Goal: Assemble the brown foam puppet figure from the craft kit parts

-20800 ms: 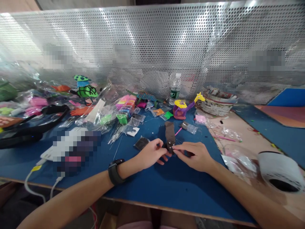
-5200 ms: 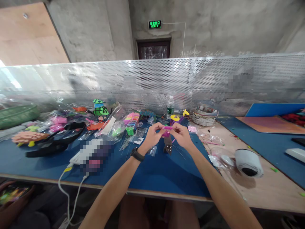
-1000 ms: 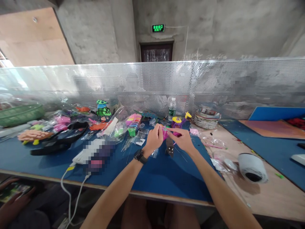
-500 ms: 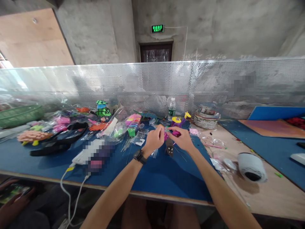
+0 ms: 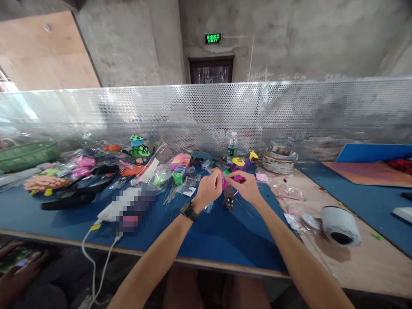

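My left hand [image 5: 210,188], a dark watch [image 5: 189,210] on its wrist, is closed with fingers curled inward above the blue table. Close by on the right, my right hand [image 5: 246,185] has its thumb and forefinger drawn together towards the left fingertips. Something small and magenta [image 5: 224,182] shows between the hands; its kind is too small to tell. Just below them stands a dark grey modelled animal figure [image 5: 228,201] with pale dots. Behind my right hand is a purple and yellow giraffe-like figure [image 5: 247,162]. Thin wires [image 5: 244,207] lie beside the grey figure.
A water bottle [image 5: 232,148] and a round woven basket [image 5: 279,161] stand at the back. Colourful clay packs [image 5: 180,164] and an orange spiky figure [image 5: 46,183] lie leftward. A white power bank [image 5: 120,204] trails cables. Right, a white camera-like device [image 5: 340,226]. Another person's hand [image 5: 13,279] holds a phone.
My right fingertips have shifted slightly beside the left hand, and a bit of green shows behind them. The grey figure stays in place.
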The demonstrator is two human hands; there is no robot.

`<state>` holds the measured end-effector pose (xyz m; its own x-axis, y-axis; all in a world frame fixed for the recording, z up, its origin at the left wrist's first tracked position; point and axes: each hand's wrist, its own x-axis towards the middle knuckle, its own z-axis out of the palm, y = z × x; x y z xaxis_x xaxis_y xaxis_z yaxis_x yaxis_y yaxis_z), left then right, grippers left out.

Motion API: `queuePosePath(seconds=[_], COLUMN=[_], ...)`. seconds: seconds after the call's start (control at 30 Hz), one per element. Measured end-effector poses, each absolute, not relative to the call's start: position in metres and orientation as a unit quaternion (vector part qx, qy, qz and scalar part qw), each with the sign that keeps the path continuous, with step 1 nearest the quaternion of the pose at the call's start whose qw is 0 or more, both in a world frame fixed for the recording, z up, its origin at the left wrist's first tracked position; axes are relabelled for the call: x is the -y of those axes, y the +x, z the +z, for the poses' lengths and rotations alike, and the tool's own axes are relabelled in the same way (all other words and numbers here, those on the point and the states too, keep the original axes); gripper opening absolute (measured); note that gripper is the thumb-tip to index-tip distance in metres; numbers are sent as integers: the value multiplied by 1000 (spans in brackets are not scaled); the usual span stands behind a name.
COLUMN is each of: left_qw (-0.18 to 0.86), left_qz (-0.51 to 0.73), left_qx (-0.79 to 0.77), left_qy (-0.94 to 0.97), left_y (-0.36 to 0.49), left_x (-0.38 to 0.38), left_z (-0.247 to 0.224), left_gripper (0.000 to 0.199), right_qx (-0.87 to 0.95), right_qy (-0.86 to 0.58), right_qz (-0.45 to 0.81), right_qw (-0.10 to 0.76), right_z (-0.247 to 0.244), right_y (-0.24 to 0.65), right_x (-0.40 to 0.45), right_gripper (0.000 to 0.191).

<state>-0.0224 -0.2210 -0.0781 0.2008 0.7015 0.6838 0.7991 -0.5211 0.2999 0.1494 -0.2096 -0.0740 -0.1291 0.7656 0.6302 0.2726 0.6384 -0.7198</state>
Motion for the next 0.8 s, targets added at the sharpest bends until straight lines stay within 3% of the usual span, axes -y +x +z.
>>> queuePosePath(seconds=[0.23, 0.6, 0.8], left_qw=[59, 58, 51], left_qz=[-405, -390, -383], left_qx=[485, 469, 461], left_qy=[-773, -790, -799], left_y=[-22, -22, -24], left_x=[222, 226, 223], left_z=[-78, -74, -76], left_gripper=[27, 28, 25], right_qx=[714, 711, 743], right_qy=[-363, -357, -351], right_qz=[207, 284, 302], right_qw=[561, 536, 484], right_z=[-75, -71, -74], right_y=[150, 151, 156], right_x=[209, 209, 205], right_gripper=[32, 37, 40])
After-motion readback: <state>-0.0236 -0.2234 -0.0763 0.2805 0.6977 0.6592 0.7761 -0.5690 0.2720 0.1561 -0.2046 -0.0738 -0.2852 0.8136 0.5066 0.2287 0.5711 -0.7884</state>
